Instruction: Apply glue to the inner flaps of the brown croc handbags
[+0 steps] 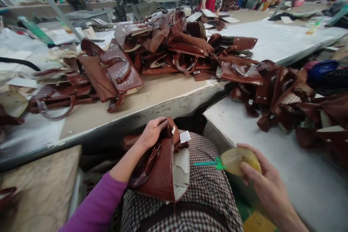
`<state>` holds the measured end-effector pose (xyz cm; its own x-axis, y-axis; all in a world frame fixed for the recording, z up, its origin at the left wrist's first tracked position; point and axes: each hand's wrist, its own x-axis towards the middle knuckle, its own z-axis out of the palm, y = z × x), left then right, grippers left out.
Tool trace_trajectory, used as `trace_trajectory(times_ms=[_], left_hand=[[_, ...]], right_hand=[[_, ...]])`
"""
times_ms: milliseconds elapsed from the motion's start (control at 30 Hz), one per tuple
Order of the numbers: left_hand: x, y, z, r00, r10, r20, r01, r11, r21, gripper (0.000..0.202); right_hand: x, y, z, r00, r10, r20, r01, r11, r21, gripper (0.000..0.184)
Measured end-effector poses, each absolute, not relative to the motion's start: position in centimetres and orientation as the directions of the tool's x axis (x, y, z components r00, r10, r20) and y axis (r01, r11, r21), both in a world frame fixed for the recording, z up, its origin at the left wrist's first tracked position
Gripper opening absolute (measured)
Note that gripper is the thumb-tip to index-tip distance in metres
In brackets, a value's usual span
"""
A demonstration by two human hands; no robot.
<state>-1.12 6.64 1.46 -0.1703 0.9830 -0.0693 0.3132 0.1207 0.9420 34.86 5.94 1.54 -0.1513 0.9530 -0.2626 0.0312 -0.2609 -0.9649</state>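
Observation:
A brown crocodile-textured handbag rests on my lap over a checked apron. Its near side panel stands open and shows a pale inner surface. My left hand is closed on the bag's upper edge, close to a small white tag. In my right hand is a yellowish glue bottle with a green cap and a thin teal nozzle. The nozzle points left at the bag's open side, with a small gap between them.
Brown handbags lie heaped on the table ahead. More brown bag pieces cover the white side table at right. A board stands at lower left. Several people work further back, one in a red apron.

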Motion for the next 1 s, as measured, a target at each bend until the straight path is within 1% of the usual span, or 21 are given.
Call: trace_trajectory(times_ms=[67, 133, 233, 467, 667, 867, 933, 1000], left_hand=[[-1.0, 7.1, 0.9, -0.160, 0.985, -0.066, 0.296, 0.112, 0.949, 0.031], [-0.6, 7.2, 0.5, -0.150, 0.986, -0.069, 0.283, 0.110, 0.953, 0.031], [-0.2, 6.9, 0.2, -0.138, 0.987, -0.079, 0.265, 0.113, 0.958, 0.031], [-0.3, 6.9, -0.1, -0.121, 0.988, -0.096, 0.221, 0.121, 0.968, 0.030], [-0.6, 6.8, -0.6, -0.089, 0.989, -0.115, 0.182, 0.130, 0.975, 0.031], [-0.5, 6.9, -0.9, -0.064, 0.989, -0.135, 0.143, 0.143, 0.979, 0.031], [-0.5, 7.0, -1.1, -0.057, 0.988, -0.142, 0.128, 0.149, 0.981, 0.031], [-0.5, 7.0, -1.4, -0.052, 0.987, -0.150, 0.116, 0.155, 0.981, 0.031]], right_hand=[[34.6, 6.1, 1.5, -0.168, 0.960, -0.225, 0.110, -0.209, -0.972, 0.052], [34.2, 6.3, 1.5, -0.168, 0.968, -0.187, 0.150, -0.162, -0.975, 0.050], [33.6, 6.8, 1.5, -0.179, 0.973, -0.143, 0.161, -0.115, -0.980, 0.048], [33.1, 8.0, 0.8, -0.187, 0.970, -0.156, 0.215, -0.114, -0.970, 0.048], [32.5, 9.0, -0.2, -0.218, 0.973, -0.082, 0.265, -0.022, -0.964, 0.048], [32.4, 9.9, -1.2, -0.302, 0.953, 0.021, 0.343, 0.129, -0.930, 0.045], [32.7, 10.0, -1.0, -0.319, 0.947, 0.036, 0.355, 0.155, -0.922, 0.044], [33.0, 9.9, -0.6, -0.350, 0.936, 0.020, 0.355, 0.153, -0.922, 0.042]])
